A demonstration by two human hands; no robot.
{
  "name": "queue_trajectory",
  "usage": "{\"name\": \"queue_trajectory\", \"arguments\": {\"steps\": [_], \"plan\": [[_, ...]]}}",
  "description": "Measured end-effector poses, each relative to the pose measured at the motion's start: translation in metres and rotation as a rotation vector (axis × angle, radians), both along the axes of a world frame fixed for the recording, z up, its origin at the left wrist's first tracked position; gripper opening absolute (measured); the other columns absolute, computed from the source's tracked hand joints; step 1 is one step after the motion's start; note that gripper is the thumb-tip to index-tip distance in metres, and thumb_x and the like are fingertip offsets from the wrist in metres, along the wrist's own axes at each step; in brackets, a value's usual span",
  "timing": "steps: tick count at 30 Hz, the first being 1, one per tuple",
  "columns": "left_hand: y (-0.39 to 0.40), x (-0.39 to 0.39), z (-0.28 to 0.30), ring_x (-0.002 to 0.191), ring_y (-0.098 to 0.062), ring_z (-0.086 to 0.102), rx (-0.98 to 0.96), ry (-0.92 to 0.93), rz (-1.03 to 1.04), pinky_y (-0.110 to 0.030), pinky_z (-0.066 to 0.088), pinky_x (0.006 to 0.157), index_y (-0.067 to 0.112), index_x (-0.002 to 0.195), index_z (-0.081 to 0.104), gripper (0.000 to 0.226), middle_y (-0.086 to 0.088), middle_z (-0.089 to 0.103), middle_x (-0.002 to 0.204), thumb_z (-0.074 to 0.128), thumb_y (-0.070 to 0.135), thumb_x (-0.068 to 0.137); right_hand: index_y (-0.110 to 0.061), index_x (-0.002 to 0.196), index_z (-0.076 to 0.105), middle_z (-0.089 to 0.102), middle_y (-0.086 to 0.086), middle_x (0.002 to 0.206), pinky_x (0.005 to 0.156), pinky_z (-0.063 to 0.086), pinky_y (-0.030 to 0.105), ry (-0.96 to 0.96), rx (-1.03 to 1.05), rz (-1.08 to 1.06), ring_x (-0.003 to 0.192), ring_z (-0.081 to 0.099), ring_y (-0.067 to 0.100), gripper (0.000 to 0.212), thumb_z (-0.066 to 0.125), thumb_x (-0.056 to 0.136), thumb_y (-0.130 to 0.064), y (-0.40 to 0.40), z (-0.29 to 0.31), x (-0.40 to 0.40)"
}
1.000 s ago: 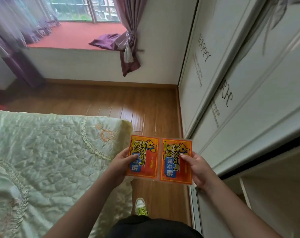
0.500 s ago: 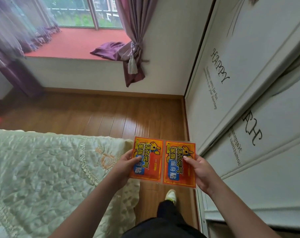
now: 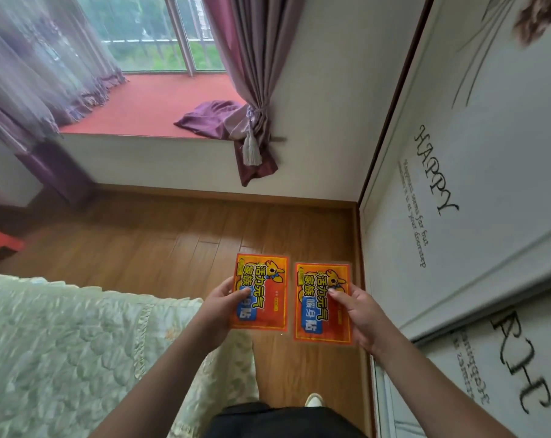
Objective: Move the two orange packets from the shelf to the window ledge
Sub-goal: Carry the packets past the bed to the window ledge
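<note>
I hold two flat orange packets with yellow print side by side above the wooden floor. My left hand point(image 3: 218, 306) grips the left orange packet point(image 3: 264, 289) by its left edge. My right hand point(image 3: 361, 316) grips the right orange packet point(image 3: 318, 306) by its right edge. A small gap separates the two packets. The window ledge point(image 3: 147, 104), covered in red, lies ahead at the far side of the room, under the window.
A bed with a pale green quilt point(image 3: 62, 349) fills the lower left. White sliding wardrobe doors point(image 3: 463, 200) line the right side. A tied purple curtain point(image 3: 252, 121) drapes over the ledge's right end, and sheer curtains point(image 3: 31, 74) hang at left. Wooden floor point(image 3: 173, 241) lies between.
I have walked toward the window, so the ledge looks nearer and larger. The open shelf at lower right has left the view. The packets have drifted slightly apart.
</note>
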State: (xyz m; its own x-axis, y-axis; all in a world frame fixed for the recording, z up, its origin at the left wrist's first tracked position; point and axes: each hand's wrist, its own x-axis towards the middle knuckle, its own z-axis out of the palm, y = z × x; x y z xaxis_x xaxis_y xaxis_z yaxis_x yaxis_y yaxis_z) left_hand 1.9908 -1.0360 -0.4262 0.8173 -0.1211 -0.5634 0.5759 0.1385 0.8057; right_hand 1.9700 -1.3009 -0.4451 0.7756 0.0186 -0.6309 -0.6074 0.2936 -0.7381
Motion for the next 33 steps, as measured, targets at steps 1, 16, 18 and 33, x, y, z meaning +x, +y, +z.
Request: {"name": "queue_trajectory", "arguments": {"steps": [1, 16, 18, 33], "plan": [[-0.001, 0.01, 0.001, 0.089, -0.032, 0.073, -0.001, -0.001, 0.006, -0.044, 0.061, 0.074, 0.015, 0.114, 0.059, 0.024, -0.016, 0.073, 0.105, 0.061, 0.01, 0.09, -0.015, 0.119, 0.06, 0.075, 0.014, 0.106, 0.085, 0.055, 0.057, -0.001, -0.001, 0.008, 0.098, 0.071, 0.034, 0.026, 0.059, 0.094, -0.019, -0.001, 0.001, 0.012], [0.045, 0.197, -0.028, 0.088, -0.032, 0.073, -0.101, 0.033, 0.108, -0.04, 0.062, 0.07, 0.007, 0.118, 0.057, 0.029, -0.019, 0.074, 0.105, 0.062, 0.009, 0.089, -0.014, 0.111, 0.061, 0.074, 0.015, 0.101, 0.069, 0.06, 0.046, 0.011, -0.026, 0.098, 0.09, 0.072, 0.031, 0.016, 0.056, 0.095, -0.013, 0.049, -0.005, 0.226], [0.056, 0.226, -0.027, 0.086, -0.031, 0.073, -0.126, 0.023, 0.123, -0.04, 0.062, 0.069, 0.005, 0.119, 0.056, 0.031, -0.02, 0.074, 0.105, 0.062, 0.008, 0.089, -0.01, 0.113, 0.06, 0.074, 0.017, 0.101, 0.069, 0.06, 0.046, 0.005, -0.023, 0.103, 0.087, 0.072, 0.032, 0.019, 0.055, 0.095, -0.009, 0.063, -0.002, 0.259], [0.132, 0.404, -0.033, 0.094, -0.03, 0.073, -0.054, 0.039, 0.216, -0.042, 0.06, 0.078, 0.01, 0.118, 0.057, 0.03, -0.016, 0.074, 0.107, 0.064, 0.016, 0.09, -0.013, 0.117, 0.059, 0.077, 0.012, 0.097, 0.071, 0.06, 0.045, -0.011, -0.053, 0.261, 0.088, 0.074, 0.029, 0.024, 0.058, 0.094, -0.019, 0.14, -0.004, 0.473]]}}
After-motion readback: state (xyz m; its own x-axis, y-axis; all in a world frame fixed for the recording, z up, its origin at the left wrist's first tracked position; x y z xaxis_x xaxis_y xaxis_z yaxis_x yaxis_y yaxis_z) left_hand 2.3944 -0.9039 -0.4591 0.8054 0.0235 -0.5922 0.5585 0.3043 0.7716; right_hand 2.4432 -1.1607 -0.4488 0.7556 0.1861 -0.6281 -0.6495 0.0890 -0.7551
